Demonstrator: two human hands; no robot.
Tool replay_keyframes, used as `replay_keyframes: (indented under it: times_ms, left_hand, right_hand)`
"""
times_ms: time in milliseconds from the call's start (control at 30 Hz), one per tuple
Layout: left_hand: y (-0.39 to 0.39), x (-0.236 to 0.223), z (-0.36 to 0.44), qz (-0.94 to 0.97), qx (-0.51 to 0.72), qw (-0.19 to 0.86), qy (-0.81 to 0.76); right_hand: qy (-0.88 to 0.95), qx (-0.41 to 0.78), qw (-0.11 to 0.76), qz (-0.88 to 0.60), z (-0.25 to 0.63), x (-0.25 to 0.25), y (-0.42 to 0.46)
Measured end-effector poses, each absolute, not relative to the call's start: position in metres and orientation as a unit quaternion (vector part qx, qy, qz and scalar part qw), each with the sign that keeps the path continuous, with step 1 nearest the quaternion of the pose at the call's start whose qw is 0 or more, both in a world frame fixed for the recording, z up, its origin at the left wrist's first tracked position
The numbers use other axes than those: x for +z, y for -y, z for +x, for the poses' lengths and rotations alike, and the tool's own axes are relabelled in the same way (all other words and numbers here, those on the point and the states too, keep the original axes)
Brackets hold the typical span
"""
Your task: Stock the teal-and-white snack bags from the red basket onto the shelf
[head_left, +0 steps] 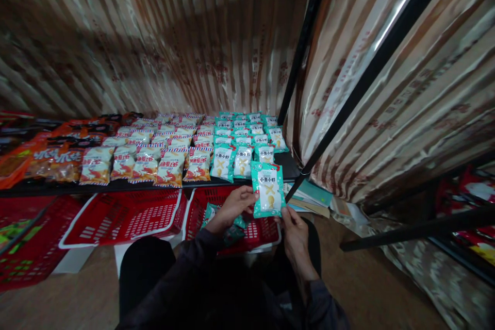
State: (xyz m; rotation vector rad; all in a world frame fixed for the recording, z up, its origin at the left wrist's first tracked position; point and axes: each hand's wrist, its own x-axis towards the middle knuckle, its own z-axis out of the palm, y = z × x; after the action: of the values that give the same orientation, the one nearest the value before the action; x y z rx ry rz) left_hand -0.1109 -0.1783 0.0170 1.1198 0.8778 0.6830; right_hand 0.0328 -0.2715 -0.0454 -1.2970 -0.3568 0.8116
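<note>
A teal-and-white snack bag [268, 195] is held upright in front of the shelf edge. My right hand [296, 234] pinches its lower right corner between thumb and fingers. At the bag's left edge, my left hand [234, 209] is closed with its fingertips on the packet. Matching teal bags [243, 161] stand in rows on the shelf just behind it. Below my left hand, a red basket [266, 234] contains a few more teal bags [212, 211], partly hidden by my arm.
White-and-red snack bags [169, 166] and orange bags [58, 157] fill the shelf leftward. Another red basket [127, 216] sits under the shelf. A black metal post [348, 108] slants down at the right, near papers [315, 193]. Curtains [174, 36] hang behind.
</note>
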Motion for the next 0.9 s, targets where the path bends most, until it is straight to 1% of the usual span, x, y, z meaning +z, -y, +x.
replay_keyframes:
  times_ms: [200, 367, 500, 633, 900]
  left_hand:
    - [0.180, 0.016, -0.103, 0.490, 0.288, 0.727, -0.385]
    - [0.178, 0.016, -0.097, 0.480, 0.292, 0.724, -0.401]
    - [0.175, 0.012, -0.085, 0.484, 0.293, 0.719, -0.405]
    - [0.169, 0.011, -0.065, 0.490, 0.317, 0.691, -0.427]
    - [0.153, 0.018, -0.028, 0.533, 0.357, 0.624, -0.446]
  right_hand:
    - [0.162, 0.322, 0.713, -0.601, 0.043, -0.048, 0.265]
    - [0.167, 0.316, 0.712, -0.604, 0.048, -0.050, 0.263]
    - [0.204, 0.276, 0.704, -0.622, 0.057, -0.049, 0.258]
    - [0.294, 0.182, 0.668, -0.659, 0.069, -0.048, 0.251]
    - [0.469, -0.028, 0.542, -0.697, 0.083, -0.049, 0.227]
